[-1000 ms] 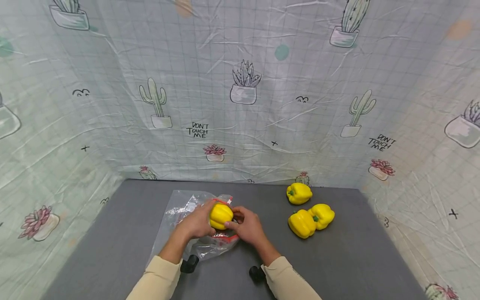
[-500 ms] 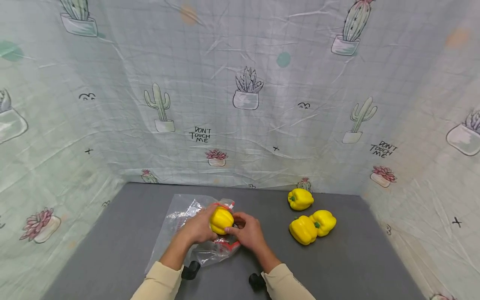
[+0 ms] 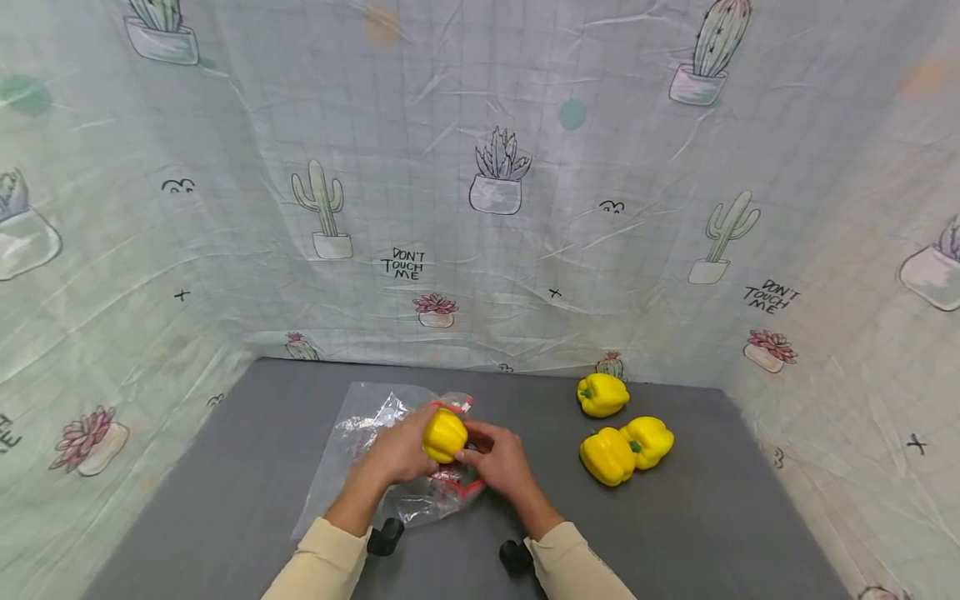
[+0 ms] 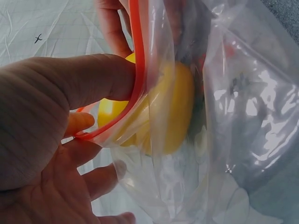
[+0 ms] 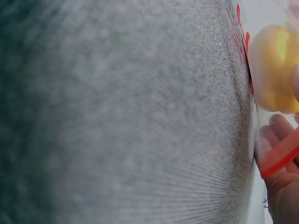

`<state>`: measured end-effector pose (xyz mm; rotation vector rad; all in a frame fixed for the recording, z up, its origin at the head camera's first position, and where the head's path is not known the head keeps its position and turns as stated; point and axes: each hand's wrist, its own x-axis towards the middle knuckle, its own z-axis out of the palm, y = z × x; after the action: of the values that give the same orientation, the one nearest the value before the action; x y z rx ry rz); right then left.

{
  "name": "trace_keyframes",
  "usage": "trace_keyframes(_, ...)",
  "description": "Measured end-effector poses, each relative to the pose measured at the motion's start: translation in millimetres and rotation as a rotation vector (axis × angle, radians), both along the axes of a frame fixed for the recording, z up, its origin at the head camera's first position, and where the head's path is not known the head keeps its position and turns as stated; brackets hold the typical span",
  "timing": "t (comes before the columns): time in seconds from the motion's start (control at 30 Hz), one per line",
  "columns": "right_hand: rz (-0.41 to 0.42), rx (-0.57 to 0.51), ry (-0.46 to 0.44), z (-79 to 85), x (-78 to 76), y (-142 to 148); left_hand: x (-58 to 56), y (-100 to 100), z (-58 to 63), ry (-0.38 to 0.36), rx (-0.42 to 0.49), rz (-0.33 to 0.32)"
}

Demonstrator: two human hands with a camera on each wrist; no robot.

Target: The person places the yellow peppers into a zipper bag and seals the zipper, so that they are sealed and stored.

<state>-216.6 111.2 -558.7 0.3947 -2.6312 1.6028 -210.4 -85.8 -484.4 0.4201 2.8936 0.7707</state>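
Observation:
A yellow bell pepper (image 3: 446,435) sits in the mouth of a clear zip bag (image 3: 345,450) with a red rim, partly behind the plastic in the left wrist view. My left hand (image 3: 401,450) holds the bag's mouth at the pepper's left side. Its thumb (image 4: 110,77) reaches under the red rim, with the other fingers below. My right hand (image 3: 501,460) holds the pepper from the right, thumb and fingers against it. Through the plastic, the pepper (image 5: 275,70) shows at the edge of the right wrist view.
Several yellow bell peppers lie at the right: one at the back (image 3: 602,395), and two touching, a left one (image 3: 607,457) and a right one (image 3: 649,442). The grey table (image 3: 697,517) meets a cactus-print curtain (image 3: 420,167) behind and at both sides.
Both hands stay at the bag's mouth around the pepper, which has tilted slightly. The head view has shifted a little. The peppers at the right have not moved on the table.

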Motion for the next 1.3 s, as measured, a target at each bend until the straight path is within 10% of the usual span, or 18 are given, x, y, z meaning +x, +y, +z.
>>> trace_keyframes(0.83,-0.082,0.199,0.129,2.9,0.1,-10,6.0,10,1.7,0.133,0.004,-0.001)
trace_keyframes(1.3,-0.167,0.111,0.081,5.4,-0.9,-17,-0.9,14,2.2,0.138,0.059,0.017)
